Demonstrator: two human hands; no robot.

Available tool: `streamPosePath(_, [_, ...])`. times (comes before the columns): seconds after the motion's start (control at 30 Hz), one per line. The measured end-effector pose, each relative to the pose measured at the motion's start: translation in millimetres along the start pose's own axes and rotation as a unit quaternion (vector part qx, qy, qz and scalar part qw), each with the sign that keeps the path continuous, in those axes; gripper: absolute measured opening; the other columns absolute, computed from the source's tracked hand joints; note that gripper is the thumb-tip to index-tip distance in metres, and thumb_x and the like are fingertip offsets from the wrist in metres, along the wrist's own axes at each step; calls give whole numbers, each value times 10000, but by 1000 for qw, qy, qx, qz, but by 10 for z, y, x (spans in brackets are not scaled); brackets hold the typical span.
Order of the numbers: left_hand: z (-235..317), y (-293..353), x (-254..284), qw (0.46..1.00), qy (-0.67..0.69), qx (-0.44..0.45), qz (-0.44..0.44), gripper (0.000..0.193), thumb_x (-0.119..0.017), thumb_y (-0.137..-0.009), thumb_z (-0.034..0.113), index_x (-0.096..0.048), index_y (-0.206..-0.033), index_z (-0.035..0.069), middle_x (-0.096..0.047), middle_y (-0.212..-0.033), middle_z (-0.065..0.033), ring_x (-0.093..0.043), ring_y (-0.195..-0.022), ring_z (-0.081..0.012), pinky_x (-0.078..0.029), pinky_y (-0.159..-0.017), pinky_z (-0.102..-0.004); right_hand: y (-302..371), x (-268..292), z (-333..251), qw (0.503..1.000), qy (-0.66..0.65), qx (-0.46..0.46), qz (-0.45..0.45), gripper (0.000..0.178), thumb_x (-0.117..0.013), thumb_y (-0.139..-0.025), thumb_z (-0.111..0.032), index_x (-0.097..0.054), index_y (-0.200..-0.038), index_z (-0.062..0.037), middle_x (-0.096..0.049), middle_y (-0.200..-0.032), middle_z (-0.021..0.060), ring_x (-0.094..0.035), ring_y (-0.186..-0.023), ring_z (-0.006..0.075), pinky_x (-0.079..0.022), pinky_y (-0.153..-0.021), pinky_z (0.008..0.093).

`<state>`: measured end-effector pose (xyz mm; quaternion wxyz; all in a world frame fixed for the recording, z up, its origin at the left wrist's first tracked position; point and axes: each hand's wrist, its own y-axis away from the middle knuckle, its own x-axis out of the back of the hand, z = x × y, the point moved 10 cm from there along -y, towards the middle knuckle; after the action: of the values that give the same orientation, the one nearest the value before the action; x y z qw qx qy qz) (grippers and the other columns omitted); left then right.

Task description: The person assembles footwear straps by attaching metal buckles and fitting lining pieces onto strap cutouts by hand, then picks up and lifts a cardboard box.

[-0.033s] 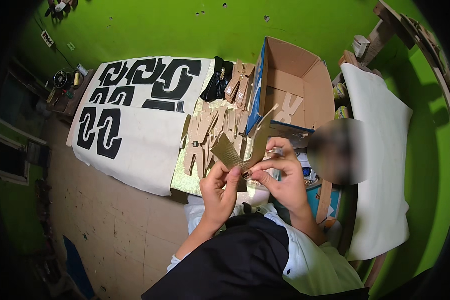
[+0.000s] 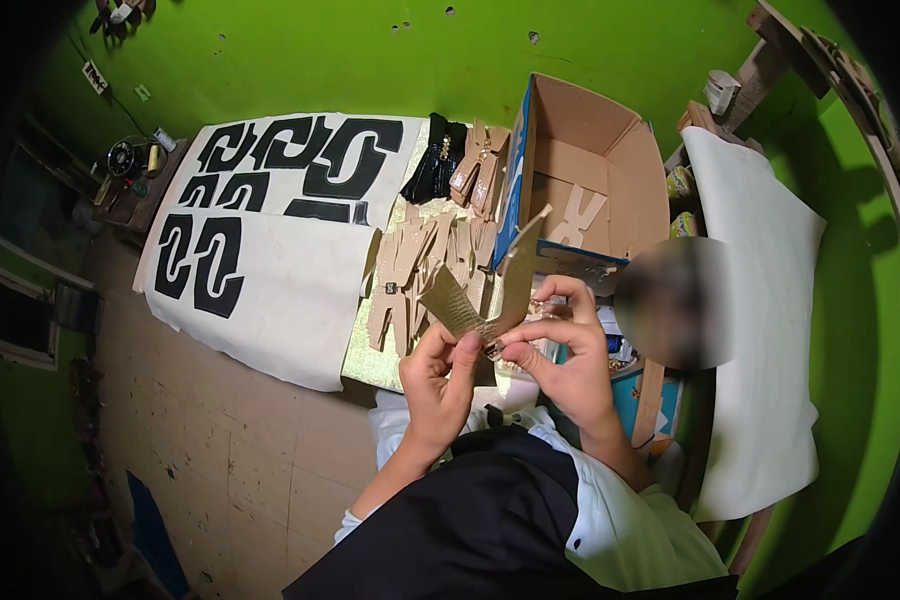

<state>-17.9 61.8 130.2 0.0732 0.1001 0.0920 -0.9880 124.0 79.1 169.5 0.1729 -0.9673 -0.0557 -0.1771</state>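
Between my hands is a tan, textured X-shaped strap piece [image 2: 456, 303], its two upper arms spread upward. A small dark, shiny ornament [image 2: 492, 349] sits at its crossing. My left hand [image 2: 438, 388] is closed, pinching the piece from the left between thumb and fingers. Closed on its right side, my right hand [image 2: 572, 358] holds thumb and forefinger at the ornament. Just beyond lies a heap of similar tan strap pieces [image 2: 402, 262], one bearing a small dark buckle. Some small shiny parts lie partly hidden behind my right hand.
An open cardboard box [image 2: 610, 140] with a pale strap piece inside stands beyond my hands. Bundled black straps [image 2: 434, 165] and glossy tan straps [image 2: 477, 170] lie left of it. White sheets with black shapes [image 2: 290, 255] cover the table's left; a white roll [image 2: 760, 330] hangs right.
The strap piece's right arm has tipped very slightly to the left. Both hands stay almost where they were, with the same hold.
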Motion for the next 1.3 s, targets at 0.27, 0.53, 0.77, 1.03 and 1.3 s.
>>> streamPosePath(0.27, [11, 18, -20, 997, 72, 35, 11, 132, -485, -903, 112, -486, -811, 16, -488, -684, 36, -365, -589, 10, -267, -496, -156, 28, 84, -385, 986, 130, 90, 48, 169, -737, -594, -141, -672, -744, -100, -496, -924, 77, -450, -936, 272, -361, -819, 367])
streamPosePath(0.53, [-139, 41, -60, 977, 172, 122, 6, 205, -500, -901, 170, -513, -733, 53, -482, -641, 46, -351, -529, 1, -272, -470, -173, 34, 86, -319, 995, 63, 77, 22, 164, -740, -600, -84, -665, -745, -67, -481, -906, 83, -488, -867, 203, -383, -779, 291])
streamPosePath(0.77, [-126, 60, -72, 974, 188, 126, -5, 197, -524, -888, 172, -536, -744, 39, -506, -644, 36, -390, -539, -5, -300, -481, -164, 91, 165, -305, 994, 15, 83, 65, 229, -766, -567, -106, -689, -782, -97, -529, -867, 72, -532, -817, 216, -423, -703, 302])
streamPosePath(1.03, [130, 77, -183, 981, 169, 81, -57, 121, -506, -884, 76, -508, -955, -21, -593, -880, -50, -535, -781, -38, -420, -672, -179, 98, 223, -529, 977, 94, 178, 76, 270, -771, -554, -152, -696, -813, -138, -504, -915, 73, -484, -862, 243, -406, -754, 333])
streamPosePath(1.3, [139, 120, -181, 983, 165, 63, -55, 56, -509, -877, 49, -502, -895, -4, -593, -841, -44, -513, -711, -15, -381, -601, -152, 144, 210, -701, 949, 175, 258, 54, 207, -745, -592, -216, -694, -791, -192, -471, -955, 55, -406, -955, 277, -367, -822, 371])
